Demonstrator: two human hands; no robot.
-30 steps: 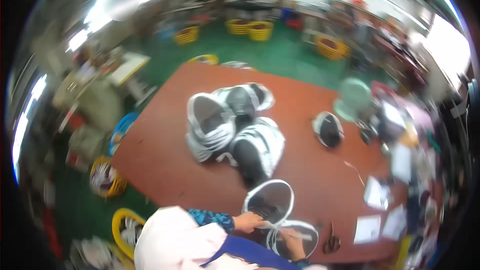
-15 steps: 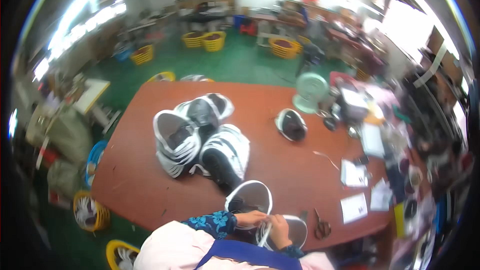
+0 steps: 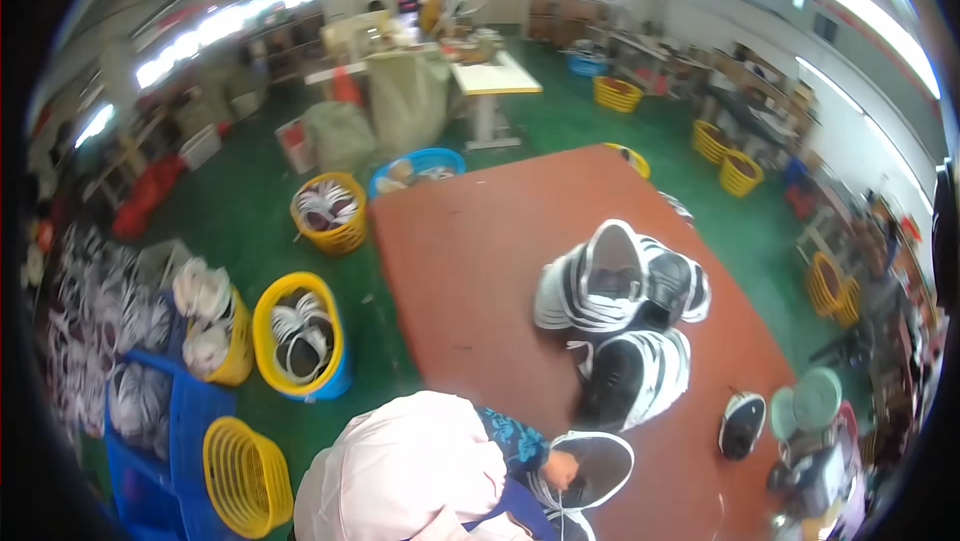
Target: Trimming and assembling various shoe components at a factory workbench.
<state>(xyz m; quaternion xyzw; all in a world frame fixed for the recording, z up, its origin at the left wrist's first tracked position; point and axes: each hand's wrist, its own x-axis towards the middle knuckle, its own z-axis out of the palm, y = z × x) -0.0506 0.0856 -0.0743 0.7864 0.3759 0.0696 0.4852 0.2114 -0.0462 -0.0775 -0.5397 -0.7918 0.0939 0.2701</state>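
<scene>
My left hand (image 3: pixel 561 470), in a dark blue floral sleeve (image 3: pixel 515 439), has its fingers curled on the near part of a black-and-white shoe upper (image 3: pixel 597 471) at the table's near edge. The white-rimmed opening of that upper faces away from me. Part of a second upper (image 3: pixel 575 526) shows just below, cut off by the lower edge. My right hand is out of the picture. Farther off lies a heap of black-and-white uppers (image 3: pixel 640 371), some stacked inside one another. A single small upper (image 3: pixel 742 426) rests apart on the right.
The brown table (image 3: pixel 480 271) has a rounded left corner. On the floor to the left stand a yellow-and-blue basket of shoes (image 3: pixel 262 341), a yellow basket (image 3: pixel 215 461) and blue crates (image 3: pixel 190 411). A pale green fan (image 3: pixel 818 399) stands at the table's right.
The view has swung left, bringing the baskets and crates into sight. My right hand, earlier close against the left one over the uppers, has gone out of view. My left hand remains at the uppers.
</scene>
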